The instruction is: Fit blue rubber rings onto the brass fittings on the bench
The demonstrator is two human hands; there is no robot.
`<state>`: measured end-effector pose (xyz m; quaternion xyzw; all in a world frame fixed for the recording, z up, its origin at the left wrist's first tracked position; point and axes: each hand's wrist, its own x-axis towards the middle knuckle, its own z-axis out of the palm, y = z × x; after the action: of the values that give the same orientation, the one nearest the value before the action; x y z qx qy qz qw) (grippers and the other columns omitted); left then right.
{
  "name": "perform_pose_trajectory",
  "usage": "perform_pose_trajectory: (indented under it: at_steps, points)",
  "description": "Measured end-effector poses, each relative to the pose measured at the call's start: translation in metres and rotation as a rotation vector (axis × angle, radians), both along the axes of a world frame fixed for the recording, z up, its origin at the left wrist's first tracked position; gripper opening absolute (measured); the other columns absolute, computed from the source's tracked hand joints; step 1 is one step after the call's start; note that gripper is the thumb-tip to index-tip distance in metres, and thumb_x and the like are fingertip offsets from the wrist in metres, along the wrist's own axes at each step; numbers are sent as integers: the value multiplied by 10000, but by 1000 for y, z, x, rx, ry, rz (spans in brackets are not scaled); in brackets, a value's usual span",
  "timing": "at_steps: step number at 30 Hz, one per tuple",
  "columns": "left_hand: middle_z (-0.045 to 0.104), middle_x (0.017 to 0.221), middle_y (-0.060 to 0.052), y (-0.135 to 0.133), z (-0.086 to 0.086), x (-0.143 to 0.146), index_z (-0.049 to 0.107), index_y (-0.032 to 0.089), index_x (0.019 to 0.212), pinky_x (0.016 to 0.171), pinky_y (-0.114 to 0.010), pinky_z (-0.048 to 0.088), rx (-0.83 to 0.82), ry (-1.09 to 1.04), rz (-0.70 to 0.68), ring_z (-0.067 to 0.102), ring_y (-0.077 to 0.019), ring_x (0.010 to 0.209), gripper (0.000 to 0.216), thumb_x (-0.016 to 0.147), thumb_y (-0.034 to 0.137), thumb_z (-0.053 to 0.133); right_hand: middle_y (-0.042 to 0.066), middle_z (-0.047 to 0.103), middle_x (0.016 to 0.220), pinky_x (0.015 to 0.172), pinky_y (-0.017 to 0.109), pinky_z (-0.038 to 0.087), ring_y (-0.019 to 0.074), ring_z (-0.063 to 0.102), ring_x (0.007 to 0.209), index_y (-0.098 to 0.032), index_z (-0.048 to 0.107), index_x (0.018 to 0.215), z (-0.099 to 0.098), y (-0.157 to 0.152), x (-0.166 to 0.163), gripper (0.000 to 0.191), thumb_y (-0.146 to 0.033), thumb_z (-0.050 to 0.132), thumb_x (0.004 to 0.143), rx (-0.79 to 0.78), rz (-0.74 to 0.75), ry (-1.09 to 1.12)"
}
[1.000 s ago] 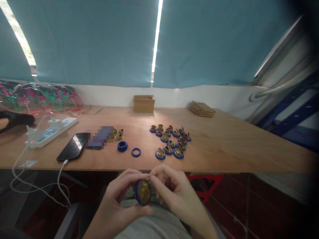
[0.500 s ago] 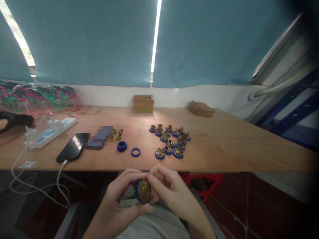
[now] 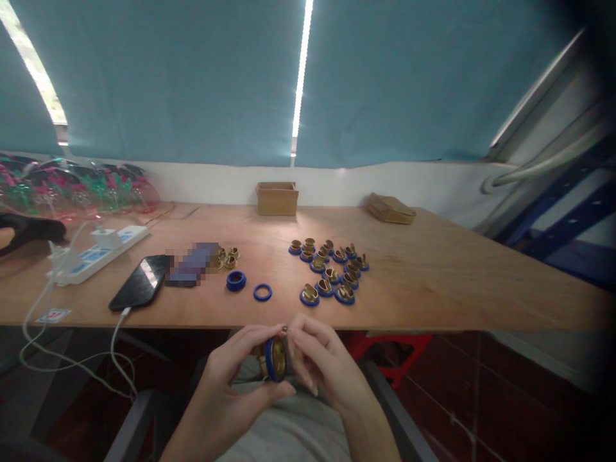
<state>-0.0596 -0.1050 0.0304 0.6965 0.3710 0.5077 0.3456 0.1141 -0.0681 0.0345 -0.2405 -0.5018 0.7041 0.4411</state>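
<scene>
Over my lap, my left hand [image 3: 240, 378] grips a round brass fitting with a blue ring [image 3: 276, 359] around its rim. Its thumb lies below the fitting and its fingers curve over the top. My right hand [image 3: 320, 359] is closed at the upper right edge of the fitting, its fingertips by a small dark bit between the two hands. Whether that bit belongs to the fitting I cannot tell. On the table ahead lie a loose blue ring [image 3: 262, 292] and a stack of blue rings [image 3: 236, 281].
Several brass fittings with blue rings [image 3: 331, 276] stand right of centre; several bare brass pieces [image 3: 231, 256] lie farther left. A phone [image 3: 141, 282], a power strip [image 3: 103, 253] and cables are at left. A small cardboard box [image 3: 277, 199] and a brown packet [image 3: 391, 209] sit at the back.
The fitting has turned so its brass face shows more edge-on, with its back part visible on the left. My right fingers have shifted slightly off its face.
</scene>
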Motion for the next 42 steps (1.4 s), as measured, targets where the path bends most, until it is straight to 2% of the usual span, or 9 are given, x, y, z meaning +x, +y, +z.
perform_pose_trajectory:
  at_steps: [4, 8, 12, 23, 28, 32, 37, 42]
  points:
    - [692, 1184, 14, 0, 1, 0, 590, 373, 1242, 901, -231, 543, 6, 0, 16, 672, -181, 1066, 595, 733, 165, 817, -109, 445, 384, 335, 142, 162, 26, 280, 285, -167, 553, 765, -6, 2, -4, 289, -400, 599, 931, -24, 58, 61]
    - [698, 1171, 10, 1, 3, 1, 595, 369, 1236, 881, -230, 544, -2, 16, 31, 675, -183, 1053, 588, 731, 166, 818, -71, 534, 460, 331, 137, 259, 47, 399, 324, -166, 562, 757, -7, 2, -4, 302, -423, 640, 895, -62, 64, 77]
    - [696, 1177, 5, 1, 5, 1, 596, 359, 1238, 901, -237, 536, 13, 37, 40, 671, -183, 1063, 588, 732, 157, 816, -56, 561, 516, 384, 143, 340, 53, 450, 386, -163, 562, 756, -7, 3, -2, 292, -406, 662, 885, -62, 81, 38]
    - [699, 1145, -38, 2, 8, 3, 606, 283, 1218, 880, -281, 557, 100, 139, 86, 684, -207, 1030, 540, 739, 110, 785, -58, 523, 570, 516, 187, 386, 70, 448, 494, -171, 538, 758, -1, 0, 1, 267, -375, 683, 849, 24, 35, -94]
    - [714, 1104, -55, 1, 12, 3, 620, 259, 1179, 861, -298, 574, 154, 139, 81, 700, -222, 996, 478, 750, 123, 780, -44, 506, 656, 579, 217, 383, 94, 459, 592, -187, 501, 718, 5, -5, 2, 237, -311, 650, 854, 220, -41, -219]
    - [713, 1115, -44, 0, 15, 3, 606, 262, 1177, 886, -262, 561, 149, 91, 79, 693, -201, 1020, 450, 779, 112, 750, -34, 526, 663, 603, 243, 387, 118, 482, 625, -200, 503, 704, 13, -8, 2, 158, -185, 624, 803, 460, -126, -375]
    - [694, 1216, -33, -3, 13, 1, 576, 275, 1208, 985, -262, 520, 158, 77, 113, 661, -191, 1125, 499, 791, 27, 690, -44, 503, 663, 585, 238, 374, 115, 498, 623, -208, 465, 696, 28, -12, -1, 190, -102, 608, 763, 798, -266, -529]
    - [681, 1265, -28, -6, 12, 0, 588, 267, 1175, 1032, -255, 496, 243, 11, 126, 646, -177, 1165, 474, 791, 6, 683, -19, 557, 695, 597, 243, 410, 135, 536, 690, -206, 507, 753, 44, -22, -1, 159, -101, 574, 853, 1081, -322, -673]
